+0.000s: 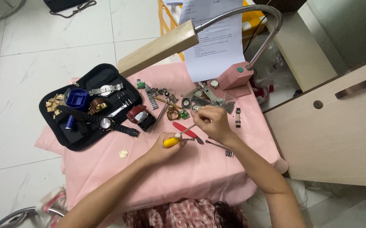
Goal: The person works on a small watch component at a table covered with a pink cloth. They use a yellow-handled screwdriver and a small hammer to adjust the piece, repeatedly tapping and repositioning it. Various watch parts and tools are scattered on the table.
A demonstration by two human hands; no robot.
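From the head camera, you sat over a low table draped in a pink cloth [183,169]. Your left hand [162,148] was wrapped around the yellow handle of a small screwdriver [178,138], its thin shaft slanting up toward your right hand [212,123]. That right hand was curled shut with the fingertips pinched together on something very small near the screwdriver's tip; it looked like a watch part, but your fingers covered it and I could not tell which.

As for progress, the work seemed to be in the middle. A loose watch case [173,113], metal bracelet links [152,98] and other small parts lay spread on the cloth just beyond your hands, so things had been taken apart, and none of it looked reassembled. A red-handled tool [186,130] lay just beside your hands, tweezers [216,145] near your right wrist.

To your left, an open black tool pouch [91,105] held a wristwatch with a black strap [107,123], a blue case holder [77,98] and small tan blocks. A desk lamp [157,47] with a pink base arched over the table, and its head hid part of the cloth behind it. A printed sheet [212,38] leaned behind the lamp's base. The screwdriver's tip was too fine to make out.
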